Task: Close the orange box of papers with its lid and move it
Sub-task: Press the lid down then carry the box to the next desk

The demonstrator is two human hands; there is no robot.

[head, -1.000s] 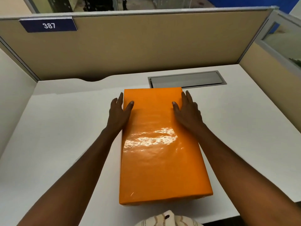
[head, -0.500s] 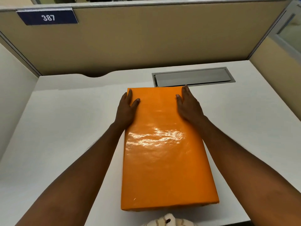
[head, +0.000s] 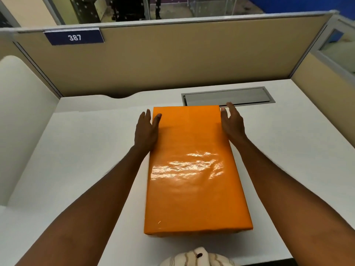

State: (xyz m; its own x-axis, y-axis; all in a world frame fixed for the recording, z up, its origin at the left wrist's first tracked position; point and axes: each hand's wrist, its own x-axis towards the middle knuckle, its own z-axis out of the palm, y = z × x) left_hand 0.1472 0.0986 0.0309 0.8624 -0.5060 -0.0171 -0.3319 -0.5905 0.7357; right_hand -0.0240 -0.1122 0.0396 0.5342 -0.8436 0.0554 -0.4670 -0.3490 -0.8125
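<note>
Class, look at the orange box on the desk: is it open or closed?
Closed. The orange box shows one unbroken glossy top with no papers visible, and the left hand and right hand flank its far end.

A white desk [head: 76, 160] sits under the hands. A tan wall [head: 182, 60] with a blue 387 sign [head: 74, 37] stands beyond them. A grey metal flap [head: 227, 96] lies just past the right hand.

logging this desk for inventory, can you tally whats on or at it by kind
orange box, lid on: 1
metal cable hatch set in the desk: 1
number plate reading 387 on the partition: 1
hands at the box, left hand and right hand: 2
total: 5
</note>
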